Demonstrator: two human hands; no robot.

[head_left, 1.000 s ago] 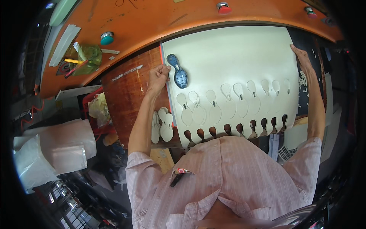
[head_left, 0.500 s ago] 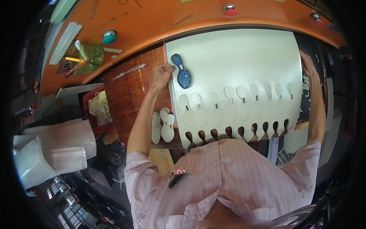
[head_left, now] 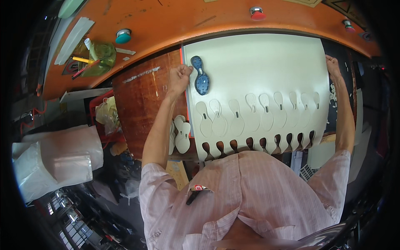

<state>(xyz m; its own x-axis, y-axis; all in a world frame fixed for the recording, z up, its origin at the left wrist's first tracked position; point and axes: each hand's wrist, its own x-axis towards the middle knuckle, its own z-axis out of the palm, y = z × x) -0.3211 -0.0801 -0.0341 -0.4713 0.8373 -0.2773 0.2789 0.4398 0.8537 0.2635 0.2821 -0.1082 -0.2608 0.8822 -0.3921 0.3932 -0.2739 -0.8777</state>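
A large off-white sheet (head_left: 258,62) lies across the bench in front of me. A row of sole-shaped outlines with small slots is cut into it, and its near edge has a row of sole-shaped gaps. My left hand (head_left: 180,78) is closed at the sheet's left edge, knuckles beside a blue sole-shaped cutting die (head_left: 202,81) that rests on the sheet. At the far right, my right hand (head_left: 333,67) has its fingers curled in on the sheet's right edge; the fingertips are partly hidden. Several cut insoles (head_left: 182,139) lie stacked by my left forearm.
Beyond the sheet runs an orange machine beam (head_left: 187,25) with a green button (head_left: 123,36) and red buttons (head_left: 258,14). A yellow-green bag with pens (head_left: 102,56) sits on it. Small white scraps (head_left: 333,92) lie at right. Clear plastic bags (head_left: 62,162) lie at lower left.
My right hand has curled its fingers, which were stretched along the sheet's right edge. My left hand stays closed by the die. The whole view has shifted slightly.
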